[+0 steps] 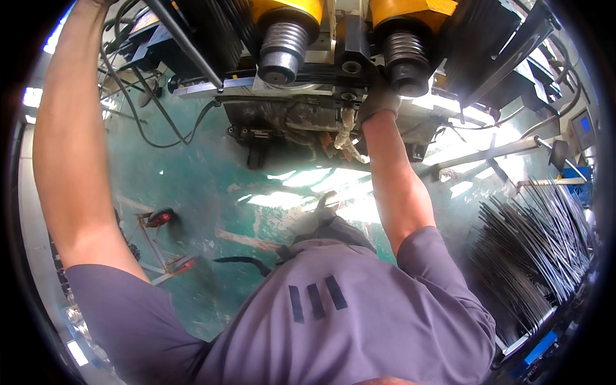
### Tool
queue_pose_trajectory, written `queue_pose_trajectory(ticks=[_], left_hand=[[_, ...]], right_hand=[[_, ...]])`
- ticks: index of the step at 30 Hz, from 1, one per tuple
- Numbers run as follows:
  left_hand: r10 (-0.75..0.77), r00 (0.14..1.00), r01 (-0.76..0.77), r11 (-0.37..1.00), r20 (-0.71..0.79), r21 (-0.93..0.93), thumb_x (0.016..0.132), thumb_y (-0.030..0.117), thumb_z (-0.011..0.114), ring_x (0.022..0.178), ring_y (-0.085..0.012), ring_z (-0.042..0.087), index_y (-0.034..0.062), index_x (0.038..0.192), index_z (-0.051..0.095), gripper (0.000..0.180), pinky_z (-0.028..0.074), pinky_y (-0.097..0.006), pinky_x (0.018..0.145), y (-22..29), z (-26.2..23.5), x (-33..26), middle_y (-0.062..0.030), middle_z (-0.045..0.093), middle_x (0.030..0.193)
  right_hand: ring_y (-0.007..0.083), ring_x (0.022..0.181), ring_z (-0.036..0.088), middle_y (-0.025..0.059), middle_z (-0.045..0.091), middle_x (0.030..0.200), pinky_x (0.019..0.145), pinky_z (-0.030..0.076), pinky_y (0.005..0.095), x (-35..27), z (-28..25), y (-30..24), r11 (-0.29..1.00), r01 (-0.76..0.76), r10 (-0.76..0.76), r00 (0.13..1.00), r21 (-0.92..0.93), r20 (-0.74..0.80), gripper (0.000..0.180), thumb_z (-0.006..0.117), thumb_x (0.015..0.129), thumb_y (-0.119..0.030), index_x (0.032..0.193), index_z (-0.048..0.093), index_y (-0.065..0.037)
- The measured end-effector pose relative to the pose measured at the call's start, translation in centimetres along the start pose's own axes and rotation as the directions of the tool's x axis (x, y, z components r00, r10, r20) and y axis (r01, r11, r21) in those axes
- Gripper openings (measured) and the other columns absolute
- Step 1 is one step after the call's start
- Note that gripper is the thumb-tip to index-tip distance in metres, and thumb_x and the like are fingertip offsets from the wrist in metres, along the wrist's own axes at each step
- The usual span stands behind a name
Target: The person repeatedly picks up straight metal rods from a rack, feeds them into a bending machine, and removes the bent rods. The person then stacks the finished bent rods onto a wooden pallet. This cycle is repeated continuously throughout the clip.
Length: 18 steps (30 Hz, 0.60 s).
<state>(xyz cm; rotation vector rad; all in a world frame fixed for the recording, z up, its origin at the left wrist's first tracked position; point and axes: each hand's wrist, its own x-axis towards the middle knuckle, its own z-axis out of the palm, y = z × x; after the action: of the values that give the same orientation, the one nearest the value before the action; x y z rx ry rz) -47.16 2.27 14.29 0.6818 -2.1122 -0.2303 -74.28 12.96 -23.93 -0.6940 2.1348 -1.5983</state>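
A machine (353,38) fills the top; just beside its ridged right-hand cylinder (407,61) sits the gloved right hand (381,101), whose grip I cannot tell; keeping fingers clear of pinch gaps seems wise. The left hand is out of view. Below lies sunlit green floor (199,192); at right, dark rods (536,247).

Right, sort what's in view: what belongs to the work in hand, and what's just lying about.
Seemingly in the work:
- right hand
- ribbed metal cylinder beside it
- yellow housing above that cylinder

Apparently just lying about:
- bundle of thin metal rods
- red-wheeled metal frame
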Motion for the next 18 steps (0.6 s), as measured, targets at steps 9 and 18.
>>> queue_pose_trajectory(ticks=[9, 18], left_hand=[[-0.054, 0.995, 0.056, 0.998, -0.082, 0.024, 0.096, 0.026, 0.075, 0.070, -0.0152, 0.065, -0.0003, 0.120, 0.071, 0.036, 0.055, -0.029, 0.066, 4.8, -8.8, -16.2, -0.0071, 0.066, 0.079], [-0.311, 0.907, 0.336, 0.941, -0.284, 0.045, 0.097, 0.028, 0.076, 0.066, -0.0144, 0.065, 0.0001, 0.118, 0.073, 0.035, 0.055, -0.029, 0.063, 17.7, -14.7, -37.4, -0.0065, 0.066, 0.074]], right_hand=[[0.0183, 0.102, 0.071, 0.0104, 0.075, 0.113, 0.089, 0.056, 0.0307, -16.3, -7.2, 0.8, 0.784, -0.038, -0.137, 0.963, 0.620, 0.233, 0.023, 0.069, 0.100, -0.007, 0.120, 0.071, 0.005], [0.0229, 0.105, 0.069, 0.0163, 0.071, 0.115, 0.093, 0.058, 0.0365, -20.8, -13.3, 0.2, 0.887, -0.131, -0.311, 0.538, 0.442, 0.784, 0.032, 0.069, 0.090, 0.011, 0.121, 0.064, 0.003]])
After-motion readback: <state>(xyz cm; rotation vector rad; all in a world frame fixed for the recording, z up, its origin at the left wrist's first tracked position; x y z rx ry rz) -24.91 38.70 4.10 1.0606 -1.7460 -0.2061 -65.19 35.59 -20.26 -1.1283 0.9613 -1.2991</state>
